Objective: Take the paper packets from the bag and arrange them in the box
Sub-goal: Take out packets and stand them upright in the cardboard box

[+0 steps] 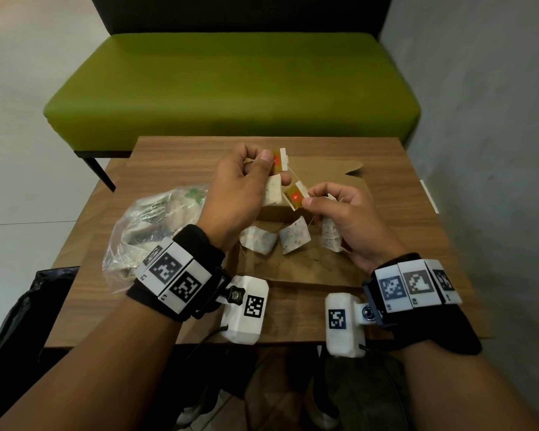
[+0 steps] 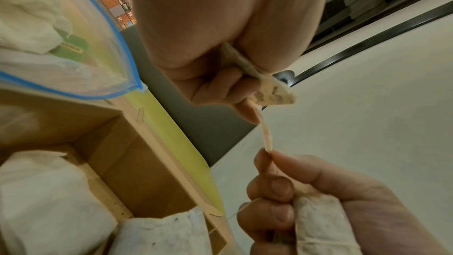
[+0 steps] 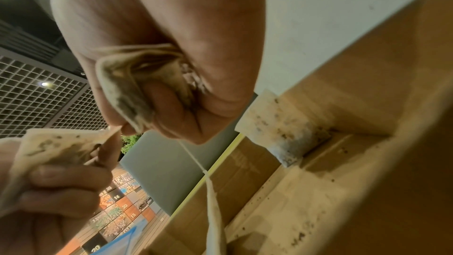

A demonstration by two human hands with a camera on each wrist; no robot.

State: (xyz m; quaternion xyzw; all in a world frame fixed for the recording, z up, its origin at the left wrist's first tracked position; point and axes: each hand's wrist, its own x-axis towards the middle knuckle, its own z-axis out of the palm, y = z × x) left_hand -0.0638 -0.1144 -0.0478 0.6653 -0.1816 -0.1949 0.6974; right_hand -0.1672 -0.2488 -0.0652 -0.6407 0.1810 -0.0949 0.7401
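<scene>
Working over the cardboard box (image 1: 293, 269), with one tea bag in each hand.

Pinching a tea bag (image 1: 273, 191) and its orange tag (image 1: 279, 158) with the curled fingers and thumb of the left hand (image 1: 237, 194), just above the far part of the box. Gripping another tea bag (image 1: 330, 236) in the curled lower fingers of the right hand (image 1: 346, 219), above the right side of the box. Pinching a second orange tag (image 1: 294, 197) between that hand's thumb and first finger. Probably trying to pull the thin string (image 1: 293, 174) free, since it seems to be running from one hand to the other.

Counting two tea bags as done: one (image 1: 259, 239) and one more (image 1: 294, 237), lying side by side inside the box, right under the hands. Not yet laying down the two in the hands.

Seeing the clear plastic zip bag (image 1: 143, 225) on the wooden table (image 1: 175, 150), just left of the box, with more white packets showing through it. So, guessing at a lot left to take out. Judging the job as near its start or middle, not near its end.

Needing next to untangle the strings, lay both tea bags beside the two in the box, then reach into the zip bag for more.
</scene>
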